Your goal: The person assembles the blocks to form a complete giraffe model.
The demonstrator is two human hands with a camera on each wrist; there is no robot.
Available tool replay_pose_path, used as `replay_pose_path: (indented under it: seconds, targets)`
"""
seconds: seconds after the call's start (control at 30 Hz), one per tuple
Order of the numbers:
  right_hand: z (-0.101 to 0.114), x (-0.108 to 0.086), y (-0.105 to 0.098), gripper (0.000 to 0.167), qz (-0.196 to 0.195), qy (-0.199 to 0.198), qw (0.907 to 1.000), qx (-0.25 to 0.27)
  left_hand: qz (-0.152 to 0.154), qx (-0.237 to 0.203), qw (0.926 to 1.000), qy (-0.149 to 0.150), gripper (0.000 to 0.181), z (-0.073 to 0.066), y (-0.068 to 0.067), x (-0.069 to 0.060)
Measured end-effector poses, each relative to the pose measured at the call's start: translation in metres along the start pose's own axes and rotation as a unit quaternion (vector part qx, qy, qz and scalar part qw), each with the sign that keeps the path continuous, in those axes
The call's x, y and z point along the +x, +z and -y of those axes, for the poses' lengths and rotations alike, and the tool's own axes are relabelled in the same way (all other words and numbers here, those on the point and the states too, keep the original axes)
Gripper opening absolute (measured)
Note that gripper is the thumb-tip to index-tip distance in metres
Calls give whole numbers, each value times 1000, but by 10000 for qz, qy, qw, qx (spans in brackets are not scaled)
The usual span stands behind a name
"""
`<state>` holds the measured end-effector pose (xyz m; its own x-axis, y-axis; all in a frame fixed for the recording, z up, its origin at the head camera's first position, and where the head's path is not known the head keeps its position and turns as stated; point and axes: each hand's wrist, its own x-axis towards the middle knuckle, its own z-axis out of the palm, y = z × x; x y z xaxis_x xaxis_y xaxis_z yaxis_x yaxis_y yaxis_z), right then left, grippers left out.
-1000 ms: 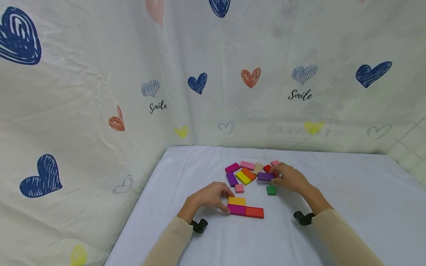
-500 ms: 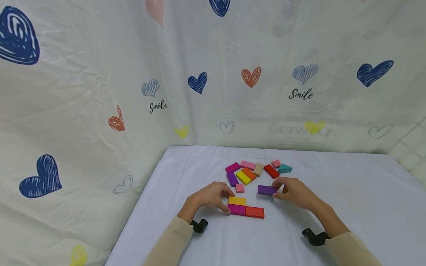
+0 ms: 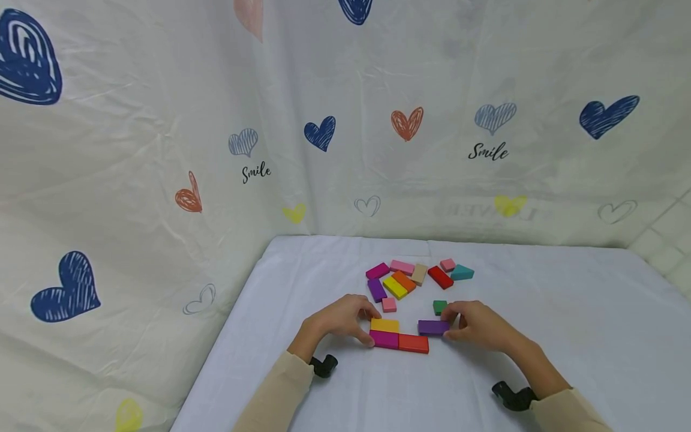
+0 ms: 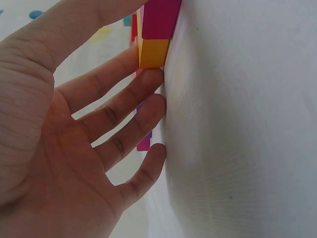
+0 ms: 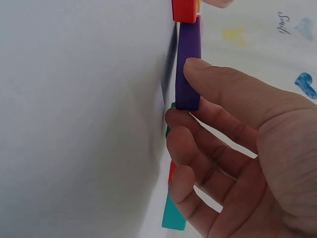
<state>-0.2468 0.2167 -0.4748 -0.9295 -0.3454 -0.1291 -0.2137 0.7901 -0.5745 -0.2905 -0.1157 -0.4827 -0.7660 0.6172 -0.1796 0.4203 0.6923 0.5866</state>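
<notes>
My right hand (image 3: 480, 325) pinches a purple block (image 3: 433, 327) by its right end; in the right wrist view the thumb lies on that purple block (image 5: 188, 64). The purple block is just above and right of a red block (image 3: 413, 344). At the left, my left hand (image 3: 340, 318) holds a magenta block (image 3: 384, 339) and a yellow block (image 3: 385, 325) between thumb and forefinger at their left ends. The yellow one lies along the magenta one's far side, and the red block adjoins the magenta one end to end. In the left wrist view the other fingers (image 4: 143, 114) are spread.
Behind the hands lie several loose blocks: purple (image 3: 377, 290), yellow (image 3: 395, 287), orange (image 3: 403, 281), tan (image 3: 418, 274), pink (image 3: 389, 305), red (image 3: 441, 277) and teal (image 3: 462, 272). A green block (image 3: 439, 307) sits beside my right fingers. A heart-patterned cloth (image 3: 367, 162) hangs behind the white table.
My right hand has drawn the purple block out of the loose blocks towards me, near the red block's far side. The left hand stays in place.
</notes>
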Motion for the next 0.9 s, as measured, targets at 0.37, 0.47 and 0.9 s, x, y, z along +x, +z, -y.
replay_pose_path:
  seconds: [0.37, 0.47, 0.9]
  targets:
    - [3, 3, 7, 31, 133, 46, 9999, 88, -6, 46, 10000, -8, 49, -2, 0, -1]
    - [3, 3, 7, 32, 177, 65, 9998, 103, -1, 60, 10000, 5, 48, -3, 0, -2]
    - [9, 5, 5, 20, 366, -198, 9986, 322, 22, 3, 10000, -38, 50, -3, -1, -1]
